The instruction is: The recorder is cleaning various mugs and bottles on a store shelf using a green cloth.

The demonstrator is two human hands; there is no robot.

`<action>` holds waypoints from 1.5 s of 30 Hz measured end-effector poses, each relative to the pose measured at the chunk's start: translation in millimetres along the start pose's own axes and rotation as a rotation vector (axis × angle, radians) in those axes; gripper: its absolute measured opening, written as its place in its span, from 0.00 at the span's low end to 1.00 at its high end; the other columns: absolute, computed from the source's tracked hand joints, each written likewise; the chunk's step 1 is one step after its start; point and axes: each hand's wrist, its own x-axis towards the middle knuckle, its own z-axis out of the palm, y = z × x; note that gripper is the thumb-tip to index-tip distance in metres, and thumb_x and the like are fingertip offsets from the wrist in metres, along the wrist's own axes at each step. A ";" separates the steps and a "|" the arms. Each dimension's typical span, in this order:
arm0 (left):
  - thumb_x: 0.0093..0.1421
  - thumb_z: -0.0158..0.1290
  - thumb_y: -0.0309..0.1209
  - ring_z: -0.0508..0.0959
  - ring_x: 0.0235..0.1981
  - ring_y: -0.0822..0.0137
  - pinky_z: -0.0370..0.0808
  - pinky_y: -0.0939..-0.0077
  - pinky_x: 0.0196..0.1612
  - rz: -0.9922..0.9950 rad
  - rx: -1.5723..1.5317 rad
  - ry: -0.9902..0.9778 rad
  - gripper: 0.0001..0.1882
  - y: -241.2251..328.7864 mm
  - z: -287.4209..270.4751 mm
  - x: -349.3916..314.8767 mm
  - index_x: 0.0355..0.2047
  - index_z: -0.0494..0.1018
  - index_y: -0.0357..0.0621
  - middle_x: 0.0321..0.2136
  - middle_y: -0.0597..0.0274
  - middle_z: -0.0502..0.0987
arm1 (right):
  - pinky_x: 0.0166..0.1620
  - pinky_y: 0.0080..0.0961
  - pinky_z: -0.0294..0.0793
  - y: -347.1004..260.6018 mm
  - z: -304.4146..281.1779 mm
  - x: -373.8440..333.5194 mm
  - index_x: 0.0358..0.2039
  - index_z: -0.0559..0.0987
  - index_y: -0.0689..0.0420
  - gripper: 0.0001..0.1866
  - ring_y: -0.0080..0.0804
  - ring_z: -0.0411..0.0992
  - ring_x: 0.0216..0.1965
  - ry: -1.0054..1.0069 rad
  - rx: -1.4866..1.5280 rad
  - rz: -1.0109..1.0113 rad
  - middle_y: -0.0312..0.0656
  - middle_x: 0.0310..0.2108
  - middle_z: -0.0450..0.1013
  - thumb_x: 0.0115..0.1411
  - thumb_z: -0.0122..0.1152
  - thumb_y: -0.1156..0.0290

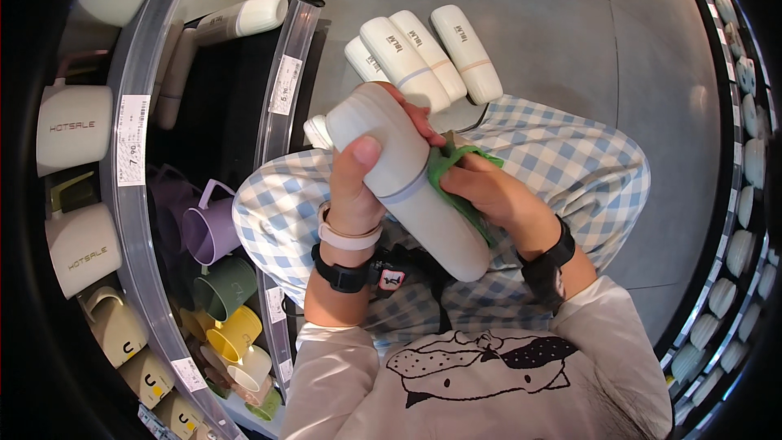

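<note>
A white bottle (436,224) with a pale grey-blue band round its middle lies tilted above my lap. My left hand (358,163) is closed round its upper end, thumb on the near side and fingertips showing past the far side. In my right hand (489,187) a green cloth (452,165) is gripped and pressed against the bottle's side near the band. Beyond my knees, several similar white bottles (399,53) lie side by side on the floor, one with an orange-toned band (468,53) a little apart at the right. Another white end (318,132) peeks out by my left knee.
At the left stands a shelf (134,57) with white mugs (75,129), a purple mug (208,228), a dark green mug (224,287) and a yellow mug (235,332). A white bottle (244,18) lies on its dark lower board. Racks of pale round items (723,297) line the right.
</note>
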 end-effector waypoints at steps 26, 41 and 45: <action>0.53 0.44 0.33 0.72 0.29 0.68 0.69 0.77 0.33 0.199 0.101 0.599 0.12 -14.9 -2.0 1.4 0.35 0.65 0.38 0.28 0.60 0.70 | 0.30 0.19 0.64 8.6 -13.7 19.0 0.27 0.72 0.65 0.17 0.20 0.64 0.25 0.197 -0.354 -0.046 0.39 0.21 0.69 0.56 0.45 0.61; 0.51 0.51 0.26 0.72 0.32 0.71 0.71 0.78 0.34 0.104 -0.056 0.579 0.14 -7.5 -13.6 2.4 0.36 0.60 0.38 0.31 0.58 0.70 | 0.34 0.23 0.67 11.6 -5.7 17.2 0.35 0.70 0.61 0.18 0.31 0.70 0.31 0.192 -0.590 -0.253 0.43 0.29 0.71 0.42 0.61 0.69; 0.50 0.53 0.25 0.71 0.33 0.71 0.70 0.79 0.36 0.109 0.011 0.599 0.18 -22.8 3.4 -5.4 0.37 0.57 0.39 0.32 0.59 0.69 | 0.34 0.25 0.68 20.6 -3.0 19.2 0.34 0.71 0.60 0.18 0.36 0.70 0.31 0.312 -0.660 -0.303 0.46 0.29 0.71 0.42 0.61 0.67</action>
